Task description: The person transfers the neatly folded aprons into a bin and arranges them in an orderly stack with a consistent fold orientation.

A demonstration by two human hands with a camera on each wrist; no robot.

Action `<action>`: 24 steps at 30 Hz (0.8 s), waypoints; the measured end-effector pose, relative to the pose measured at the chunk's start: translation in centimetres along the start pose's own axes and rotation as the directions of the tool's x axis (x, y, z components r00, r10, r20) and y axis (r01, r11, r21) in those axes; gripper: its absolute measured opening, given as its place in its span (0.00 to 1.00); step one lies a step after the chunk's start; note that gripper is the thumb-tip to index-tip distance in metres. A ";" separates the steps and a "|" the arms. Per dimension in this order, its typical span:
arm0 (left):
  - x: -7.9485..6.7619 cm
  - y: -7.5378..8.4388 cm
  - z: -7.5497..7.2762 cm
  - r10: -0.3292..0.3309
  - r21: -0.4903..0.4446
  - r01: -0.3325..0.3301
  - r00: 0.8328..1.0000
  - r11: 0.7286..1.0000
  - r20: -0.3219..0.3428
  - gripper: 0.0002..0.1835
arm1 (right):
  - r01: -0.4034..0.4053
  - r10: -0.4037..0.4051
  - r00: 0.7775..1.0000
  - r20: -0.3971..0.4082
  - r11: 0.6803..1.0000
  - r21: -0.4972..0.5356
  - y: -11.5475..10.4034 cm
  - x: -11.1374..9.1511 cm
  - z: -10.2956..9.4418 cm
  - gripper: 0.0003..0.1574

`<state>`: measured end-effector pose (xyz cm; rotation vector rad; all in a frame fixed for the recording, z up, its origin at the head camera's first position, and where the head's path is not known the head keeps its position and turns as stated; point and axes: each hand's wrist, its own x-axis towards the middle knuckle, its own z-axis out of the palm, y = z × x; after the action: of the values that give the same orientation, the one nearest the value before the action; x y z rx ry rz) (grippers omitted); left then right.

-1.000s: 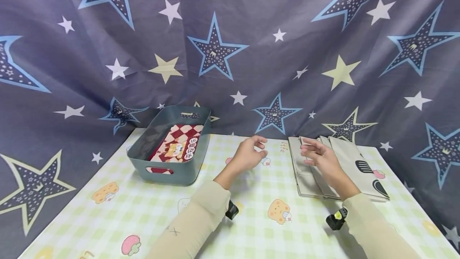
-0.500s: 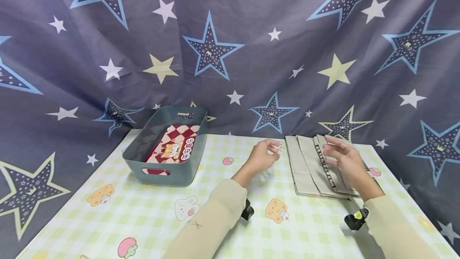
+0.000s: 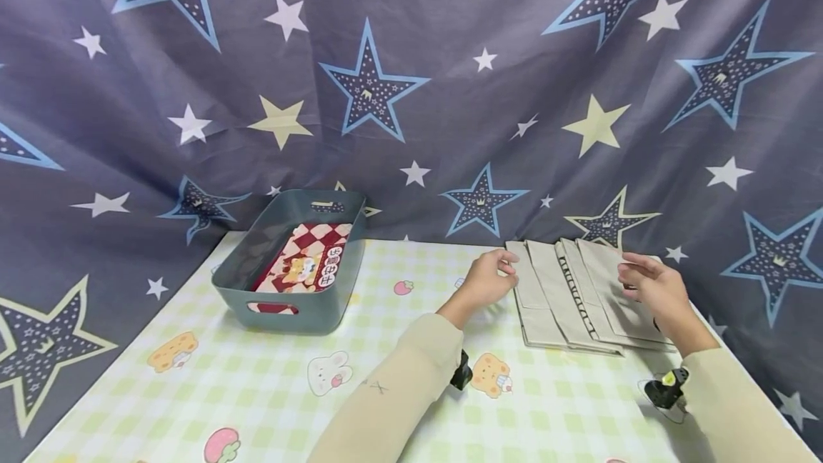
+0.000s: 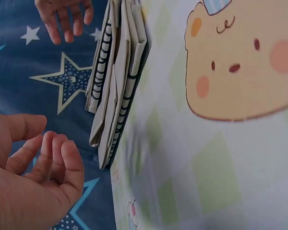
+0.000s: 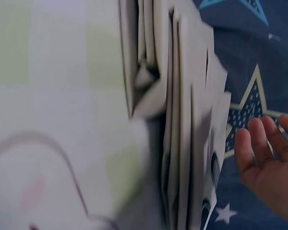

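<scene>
A stack of folded beige cloth-like pieces (image 3: 546,299) with black printed markings lies fanned out at the table's right side. Just left of it my left hand (image 3: 487,279) hovers, its fingers loosely bent and holding nothing. Over the stack's right end is my right hand (image 3: 662,295), also without anything in its grasp. In the left wrist view the layered edges of the folded pieces (image 4: 117,81) show beside my relaxed left fingers (image 4: 72,165). The right wrist view has the stack's folds (image 5: 177,96) close up, with my right fingers (image 5: 264,139) apart from them.
A grey-green plastic basket (image 3: 331,309) stands at the back left, holding a red-and-cream checkered item (image 3: 308,256) with a cartoon dog. A star-printed curtain (image 3: 411,91) hangs behind the table (image 3: 270,391), which has a green checkered cover.
Both hands have moved right, the left one toward the stack's left edge. The right hand has passed over the stack to its right end, and the top folded piece now lies differently, spread out.
</scene>
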<state>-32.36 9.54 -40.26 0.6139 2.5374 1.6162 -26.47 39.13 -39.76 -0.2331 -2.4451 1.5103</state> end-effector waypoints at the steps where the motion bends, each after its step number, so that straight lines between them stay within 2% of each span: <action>1: 0.1 0.1 0.2 -0.005 -0.002 0.005 1.000 1.000 0.002 0.19 | -0.008 0.008 1.000 -0.001 1.000 -0.006 0.3 0.1 -0.3 0.36; 5: 0.3 0.4 0.8 -0.021 -0.020 0.022 1.000 1.000 0.016 0.19 | -0.005 0.005 1.000 0.007 0.999 -0.045 1.5 0.6 -1.6 0.35; 10: 0.5 0.4 1.3 -0.046 -0.003 0.046 0.998 0.999 0.037 0.18 | 0.054 -0.051 0.998 0.020 0.981 -0.184 2.8 1.0 -2.4 0.32; 14: 0.7 0.3 1.8 -0.061 0.005 0.061 0.998 0.998 0.035 0.18 | 0.114 -0.109 0.993 0.034 0.923 -0.367 3.5 1.2 -2.9 0.31; 17: 0.7 0.3 2.2 -0.060 -0.009 0.060 0.997 0.998 0.046 0.19 | 0.146 -0.129 0.989 0.069 0.854 -0.499 3.8 1.3 -3.3 0.31; 22: 0.7 0.8 2.9 -0.061 -0.016 0.062 0.996 0.998 0.067 0.19 | 0.181 -0.094 0.981 0.172 0.767 -0.615 4.4 1.3 -3.8 0.36; 24: 0.8 1.0 3.1 -0.056 -0.004 0.056 0.996 0.998 0.070 0.18 | 0.179 -0.060 0.977 0.203 0.747 -0.640 4.5 1.2 -3.8 0.38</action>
<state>-31.97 12.84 -40.64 0.5830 2.4761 1.5554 -26.52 44.71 -42.04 -0.0661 -2.9792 0.5708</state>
